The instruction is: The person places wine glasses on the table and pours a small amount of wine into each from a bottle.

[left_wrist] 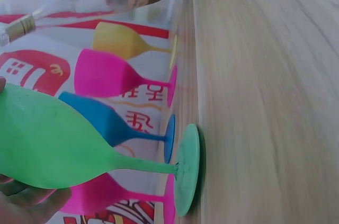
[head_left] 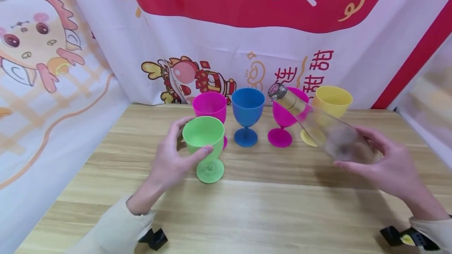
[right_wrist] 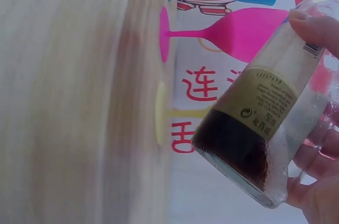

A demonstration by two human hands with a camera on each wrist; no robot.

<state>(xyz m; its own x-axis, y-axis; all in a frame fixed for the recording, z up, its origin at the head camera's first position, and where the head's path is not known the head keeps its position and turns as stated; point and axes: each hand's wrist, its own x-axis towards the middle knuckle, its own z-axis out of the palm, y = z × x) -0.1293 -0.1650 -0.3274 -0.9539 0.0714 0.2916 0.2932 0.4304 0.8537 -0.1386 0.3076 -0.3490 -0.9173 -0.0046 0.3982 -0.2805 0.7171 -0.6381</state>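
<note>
My left hand [head_left: 169, 162] grips the bowl of a light green goblet [head_left: 204, 138], thumb across its near side. The goblet is nearly upright, its foot at or just above the table; I cannot tell whether it touches. In my right hand [head_left: 392, 166] is a clear glass bottle [head_left: 326, 130], held by its body and tilted with its neck up and to the left. Dark liquid [right_wrist: 228, 139] lies in the bottle's lower end, beside a gold label [right_wrist: 259, 97] in the right wrist view. The bottle's mouth is apart from the green goblet.
Behind my hands stands a row of goblets: pink [head_left: 210, 104], blue [head_left: 248, 107], another pink [head_left: 281, 117] and yellow [head_left: 333, 99]. The green goblet partly hides the left pink one. A printed cloth [head_left: 219, 34] hangs behind the wooden table [head_left: 265, 214].
</note>
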